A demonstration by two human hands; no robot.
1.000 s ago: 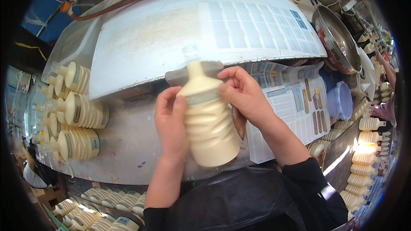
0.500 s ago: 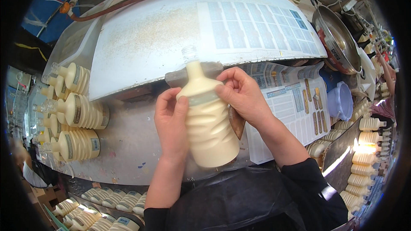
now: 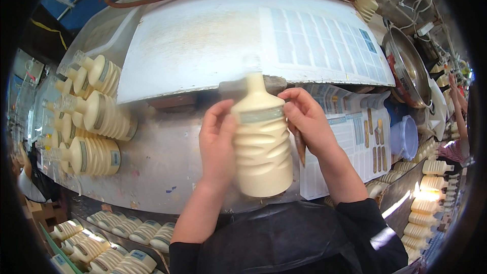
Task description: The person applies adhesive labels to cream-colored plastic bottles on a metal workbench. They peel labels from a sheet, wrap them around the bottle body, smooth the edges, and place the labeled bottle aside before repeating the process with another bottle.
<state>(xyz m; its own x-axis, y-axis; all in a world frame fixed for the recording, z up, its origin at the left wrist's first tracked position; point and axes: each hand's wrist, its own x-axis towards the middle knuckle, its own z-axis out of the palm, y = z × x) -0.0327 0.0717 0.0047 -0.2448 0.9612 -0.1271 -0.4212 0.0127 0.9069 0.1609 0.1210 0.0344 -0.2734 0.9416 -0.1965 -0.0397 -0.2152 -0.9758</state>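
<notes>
A cream-coloured ribbed bottle (image 3: 263, 147) with a clear threaded neck stands between my two hands, its neck pointing away from me. A greenish-grey label strip (image 3: 261, 115) wraps around its shoulder. My left hand (image 3: 218, 134) grips the bottle's left side, thumb and fingers against the strip's end. At the strip's right end, my right hand (image 3: 307, 119) pinches with thumb and forefinger. A thin brown pointed piece (image 3: 300, 148), like a scraper, sticks out from under the right palm. Behind the bottle neck lies a grey block (image 3: 275, 84), partly hidden.
Several cream bottles (image 3: 96, 155) lie stacked at the left. A white board (image 3: 203, 30) with a label sheet (image 3: 324, 35) spans the back. Printed sheets with label strips (image 3: 373, 132), a lilac bucket (image 3: 405, 137) and a metal pan (image 3: 406, 66) are right. More bottles (image 3: 137, 228) fill trays.
The whole view has shifted, so the bench appears farther right. The bottle stands straighter in the picture, and the brown piece shows more edge-on. Both hands stay on the bottle.
</notes>
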